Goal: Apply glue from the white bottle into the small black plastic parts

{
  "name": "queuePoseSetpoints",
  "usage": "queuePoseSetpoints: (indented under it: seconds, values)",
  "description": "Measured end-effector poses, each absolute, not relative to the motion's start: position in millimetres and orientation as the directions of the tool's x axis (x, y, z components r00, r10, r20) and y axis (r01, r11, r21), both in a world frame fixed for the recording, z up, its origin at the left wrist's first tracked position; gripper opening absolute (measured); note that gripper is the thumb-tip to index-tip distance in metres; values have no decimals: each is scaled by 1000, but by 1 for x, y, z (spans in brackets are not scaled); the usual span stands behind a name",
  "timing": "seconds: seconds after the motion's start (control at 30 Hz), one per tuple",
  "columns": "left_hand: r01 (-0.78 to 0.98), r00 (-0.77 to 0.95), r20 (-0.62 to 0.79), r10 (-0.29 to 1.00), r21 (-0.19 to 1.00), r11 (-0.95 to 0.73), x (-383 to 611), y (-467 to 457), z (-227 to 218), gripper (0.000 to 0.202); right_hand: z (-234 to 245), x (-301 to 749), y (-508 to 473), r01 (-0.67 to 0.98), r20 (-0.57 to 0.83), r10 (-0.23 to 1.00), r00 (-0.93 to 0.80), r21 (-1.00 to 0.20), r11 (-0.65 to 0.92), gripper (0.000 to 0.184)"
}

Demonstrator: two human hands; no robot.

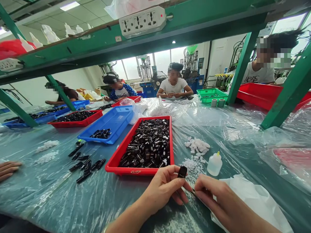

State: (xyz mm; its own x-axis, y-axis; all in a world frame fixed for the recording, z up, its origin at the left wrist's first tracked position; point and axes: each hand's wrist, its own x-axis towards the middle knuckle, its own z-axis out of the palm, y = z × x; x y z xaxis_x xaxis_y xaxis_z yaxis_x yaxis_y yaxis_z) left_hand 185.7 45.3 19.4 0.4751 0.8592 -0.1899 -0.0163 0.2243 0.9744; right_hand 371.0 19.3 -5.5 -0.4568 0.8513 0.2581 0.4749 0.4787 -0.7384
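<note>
My left hand (167, 184) pinches a small glossy black plastic part (182, 171) upright between thumb and fingers, just off the front right corner of the red tray (139, 171). Close beside it, my right hand (213, 194) is closed around a thin tool (193, 191). Only the tool's dark tip and a bit of its shaft show; its exact kind is hidden by the fingers. Many similar black parts (148, 142) fill the red tray. Behind my hands lie small white pieces (191, 165) and a heap of larger white pieces (197, 145).
Right of the white pieces stands a squeeze bottle (214, 164) with a yellow tip, near a white bag (252, 200). A blue tray (109, 124) and loose black parts (87, 166) lie left. Green shelf posts (286, 81) frame the table. Several co-workers sit around; another person's hand (8, 170) is at far left.
</note>
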Motion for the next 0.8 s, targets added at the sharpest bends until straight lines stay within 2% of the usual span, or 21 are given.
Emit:
queuePoseSetpoints:
  seconds: [0.03,0.1,0.2,0.27,0.47,0.8]
  values:
    - [-15,484,-188,854,975,223,185,45,19,25,-1,373,20,404,191,893,-408,-839,364,24]
    - [-12,519,-189,833,974,228,184,45,19,26,6,377,23,225,84,925,-370,-958,177,29]
    - [13,607,-206,767,968,250,183,44,17,26,9,379,25,-46,-3,913,-407,-999,-24,34]
    - [41,659,-227,717,963,268,183,43,16,27,9,377,25,-135,-38,897,-440,-985,-108,34]
    - [84,687,-249,682,960,267,181,41,21,30,6,374,22,-235,-116,868,-484,-938,-256,36]
    - [85,727,-260,636,952,293,178,41,12,32,3,374,20,-241,-216,827,-520,-891,-384,36]
